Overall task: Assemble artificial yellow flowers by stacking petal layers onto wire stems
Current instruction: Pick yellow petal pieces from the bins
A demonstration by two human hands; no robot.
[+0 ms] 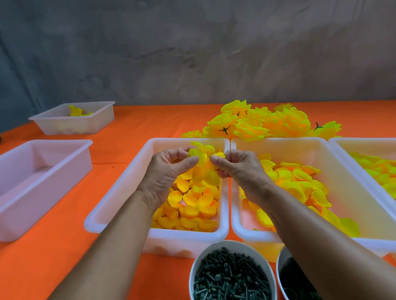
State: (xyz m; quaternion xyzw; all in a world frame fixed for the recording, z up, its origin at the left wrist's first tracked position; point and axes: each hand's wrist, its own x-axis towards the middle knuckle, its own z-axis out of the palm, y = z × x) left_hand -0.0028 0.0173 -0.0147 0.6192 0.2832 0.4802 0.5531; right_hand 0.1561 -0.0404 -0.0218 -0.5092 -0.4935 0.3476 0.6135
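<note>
My left hand point(167, 170) and my right hand point(237, 167) meet above the middle white tray point(114, 203), both pinching a small yellow petal layer point(201, 152) between thumb and fingers. Below them the tray holds several small orange-yellow petals point(191, 207). The tray to its right point(340, 153) holds larger yellow petals point(296, 180). A bowl of dark green stem pegs point(230, 286) stands at the near edge. No stem shows between my fingers.
Finished yellow flowers point(263, 122) lie heaped behind the trays. A third petal tray point(363, 140) sits far right, an empty white tray point(30, 178) at left, a smaller tray point(75, 119) at the back left. A second bowl point(294, 287) stands under my right forearm. An orange cloth point(45, 266) covers the table.
</note>
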